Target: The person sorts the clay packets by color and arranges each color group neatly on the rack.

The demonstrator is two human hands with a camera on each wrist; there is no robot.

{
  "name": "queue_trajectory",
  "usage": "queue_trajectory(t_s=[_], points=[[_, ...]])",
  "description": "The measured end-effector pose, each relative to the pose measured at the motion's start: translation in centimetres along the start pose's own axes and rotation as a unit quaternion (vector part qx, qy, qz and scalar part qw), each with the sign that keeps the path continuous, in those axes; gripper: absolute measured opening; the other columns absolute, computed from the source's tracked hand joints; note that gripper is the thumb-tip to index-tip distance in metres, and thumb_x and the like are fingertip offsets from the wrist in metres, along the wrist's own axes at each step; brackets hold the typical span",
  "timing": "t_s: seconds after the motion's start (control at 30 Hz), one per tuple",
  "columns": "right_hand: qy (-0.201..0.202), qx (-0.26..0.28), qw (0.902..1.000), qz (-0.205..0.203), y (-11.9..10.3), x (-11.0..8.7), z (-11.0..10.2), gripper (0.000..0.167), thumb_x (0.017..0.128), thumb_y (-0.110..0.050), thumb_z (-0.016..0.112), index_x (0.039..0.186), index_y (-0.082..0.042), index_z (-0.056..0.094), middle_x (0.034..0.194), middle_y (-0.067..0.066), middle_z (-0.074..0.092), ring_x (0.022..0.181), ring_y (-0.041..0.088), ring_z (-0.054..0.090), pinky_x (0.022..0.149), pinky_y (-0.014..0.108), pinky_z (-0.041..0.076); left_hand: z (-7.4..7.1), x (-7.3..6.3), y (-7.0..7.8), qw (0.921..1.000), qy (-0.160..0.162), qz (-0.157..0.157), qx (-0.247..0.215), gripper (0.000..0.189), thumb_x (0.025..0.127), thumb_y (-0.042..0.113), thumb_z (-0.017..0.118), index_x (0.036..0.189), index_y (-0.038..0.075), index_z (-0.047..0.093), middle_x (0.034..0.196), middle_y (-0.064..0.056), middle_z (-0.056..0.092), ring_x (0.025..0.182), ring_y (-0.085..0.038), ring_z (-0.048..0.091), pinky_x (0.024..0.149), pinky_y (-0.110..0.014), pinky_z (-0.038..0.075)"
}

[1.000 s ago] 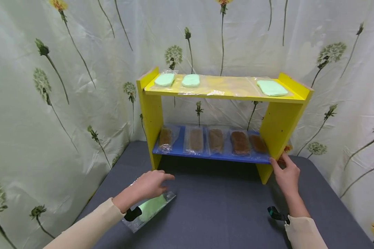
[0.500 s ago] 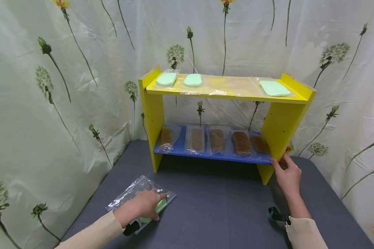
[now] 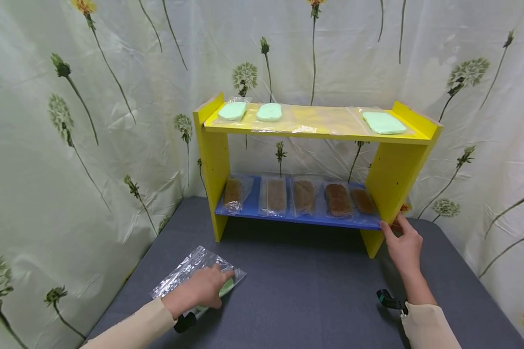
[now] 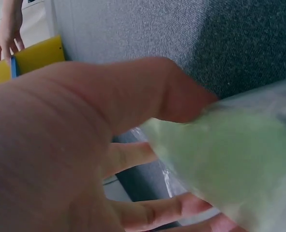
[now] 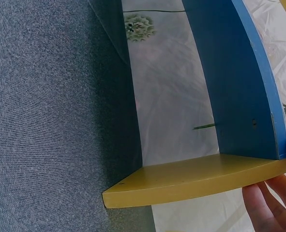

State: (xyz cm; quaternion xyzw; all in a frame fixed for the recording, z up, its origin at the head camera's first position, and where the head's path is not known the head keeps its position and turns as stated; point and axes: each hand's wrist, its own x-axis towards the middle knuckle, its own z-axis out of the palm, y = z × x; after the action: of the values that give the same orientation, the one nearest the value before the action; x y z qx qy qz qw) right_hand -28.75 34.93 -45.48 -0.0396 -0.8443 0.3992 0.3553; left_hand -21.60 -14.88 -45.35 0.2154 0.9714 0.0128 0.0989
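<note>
In the head view my left hand (image 3: 203, 286) grips a pale green slab (image 3: 227, 287) inside a clear zip bag (image 3: 191, 266), low over the dark table. The left wrist view has my thumb on one side of the bagged slab (image 4: 237, 159) and fingers on the other; the hand covers part of it. My right hand (image 3: 403, 247) holds the yellow shelf unit (image 3: 390, 174) at its right side panel, level with the blue lower board (image 3: 332, 220). Its fingers (image 5: 261, 208) press the panel's outer face in the right wrist view; the thumb is at the blue board's edge.
Several bagged brown slabs (image 3: 304, 196) lie in a row on the blue board. On the yellow top board (image 3: 332, 118) sit three bagged mint-green slabs (image 3: 269, 112). A flower-patterned curtain (image 3: 91, 169) surrounds the dark table (image 3: 305, 295) at the back and sides.
My left hand has come down onto the green slab's bag and taken hold of it; the bag's open end now shows left of the hand. The right hand keeps its place on the shelf unit.
</note>
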Motion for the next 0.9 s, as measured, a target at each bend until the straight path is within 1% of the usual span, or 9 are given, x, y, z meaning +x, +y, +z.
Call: queue_trajectory(t_s=[0.1, 0.2, 0.33, 0.47, 0.57, 0.6, 0.7, 0.83, 0.9], points=[[0.001, 0.003, 1.0, -0.003, 0.0, 0.1, 0.0, 0.04, 0.096, -0.026, 0.072, 0.135, -0.023, 0.065, 0.107, 0.01, 0.072, 0.089, -0.016, 0.052, 0.073, 0.008, 0.042, -0.1, 0.3, -0.5, 0.9992, 0.0, 0.005, -0.04, 0.067, 0.064, 0.014, 0.085, 0.126, 0.019, 0.062, 0.096, -0.01, 0.056, 0.072, -0.023, 0.051, 0.056, -0.042, 0.047], [0.0, 0.003, 1.0, -0.005, 0.1, 0.0, 0.0, 0.039, 0.096, -0.026, 0.072, 0.135, -0.022, 0.066, 0.106, 0.01, 0.072, 0.088, -0.017, 0.051, 0.072, 0.007, 0.042, -0.3, 0.6, -0.9, 0.9953, -0.012, 0.005, -0.095, 0.069, 0.067, 0.017, 0.086, 0.131, 0.018, 0.061, 0.105, -0.01, 0.058, 0.082, -0.025, 0.054, 0.065, -0.044, 0.048], [0.0, 0.001, 1.0, -0.005, 0.1, -0.1, 0.0, 0.038, 0.096, -0.026, 0.071, 0.133, -0.021, 0.066, 0.106, 0.011, 0.072, 0.088, -0.018, 0.05, 0.069, 0.004, 0.041, -1.0, 1.0, -1.0, 0.9865, -0.032, 0.003, -0.161, 0.074, 0.072, 0.02, 0.087, 0.14, 0.013, 0.056, 0.122, -0.015, 0.057, 0.096, -0.026, 0.056, 0.074, -0.044, 0.047], [0.004, 0.001, 1.0, -0.005, 0.2, 0.0, 0.0, 0.037, 0.096, -0.027, 0.071, 0.133, -0.02, 0.066, 0.107, 0.012, 0.072, 0.088, -0.018, 0.05, 0.069, 0.003, 0.041, -2.4, 1.4, -0.5, 0.9789, -0.023, -0.005, -0.203, 0.075, 0.074, 0.022, 0.086, 0.142, 0.012, 0.054, 0.122, -0.009, 0.061, 0.088, -0.022, 0.055, 0.068, -0.04, 0.044], [0.005, -0.001, 1.0, -0.004, 0.3, 0.1, 0.0, 0.037, 0.096, -0.027, 0.072, 0.132, -0.019, 0.067, 0.107, 0.012, 0.072, 0.087, -0.017, 0.051, 0.069, 0.004, 0.041, -3.6, 1.4, 0.1, 0.9764, -0.001, -0.009, -0.216, 0.075, 0.072, 0.022, 0.084, 0.141, 0.011, 0.056, 0.111, -0.003, 0.063, 0.076, -0.019, 0.052, 0.061, -0.036, 0.042], [0.006, -0.001, 1.0, -0.003, 0.3, 0.1, 0.0, 0.037, 0.096, -0.027, 0.072, 0.132, -0.019, 0.067, 0.107, 0.012, 0.072, 0.087, -0.017, 0.051, 0.068, 0.005, 0.041, -4.0, 1.4, 0.2, 0.9763, 0.005, -0.01, -0.216, 0.075, 0.072, 0.023, 0.084, 0.14, 0.012, 0.057, 0.108, -0.002, 0.063, 0.075, -0.018, 0.052, 0.06, -0.034, 0.042], [0.006, -0.002, 1.0, -0.001, 0.3, 0.0, 0.0, 0.038, 0.096, -0.027, 0.072, 0.132, -0.02, 0.066, 0.108, 0.012, 0.072, 0.086, -0.017, 0.051, 0.069, 0.006, 0.041, -5.0, 1.5, 0.4, 0.9697, 0.021, 0.012, -0.243, 0.07, 0.072, 0.021, 0.083, 0.138, 0.015, 0.06, 0.101, 0.0, 0.061, 0.075, -0.018, 0.053, 0.059, -0.033, 0.044], [0.002, -0.003, 1.0, 0.0, 0.2, 0.0, 0.0, 0.04, 0.096, -0.029, 0.071, 0.136, -0.022, 0.065, 0.11, 0.012, 0.071, 0.088, -0.015, 0.052, 0.071, 0.005, 0.041, -5.9, 1.4, 0.5, 0.9591, 0.049, 0.065, -0.271, 0.063, 0.076, 0.021, 0.082, 0.135, 0.023, 0.063, 0.106, 0.001, 0.06, 0.083, -0.019, 0.053, 0.062, -0.034, 0.046], [-0.002, -0.004, 1.0, 0.0, 0.1, 0.0, 0.0, 0.041, 0.097, -0.03, 0.07, 0.137, -0.023, 0.064, 0.11, 0.011, 0.071, 0.089, -0.014, 0.053, 0.072, 0.005, 0.04, -6.2, 1.4, 0.6, 0.9571, 0.067, 0.083, -0.27, 0.061, 0.078, 0.024, 0.081, 0.136, 0.029, 0.063, 0.109, 0.004, 0.059, 0.085, -0.018, 0.052, 0.062, -0.034, 0.047]])
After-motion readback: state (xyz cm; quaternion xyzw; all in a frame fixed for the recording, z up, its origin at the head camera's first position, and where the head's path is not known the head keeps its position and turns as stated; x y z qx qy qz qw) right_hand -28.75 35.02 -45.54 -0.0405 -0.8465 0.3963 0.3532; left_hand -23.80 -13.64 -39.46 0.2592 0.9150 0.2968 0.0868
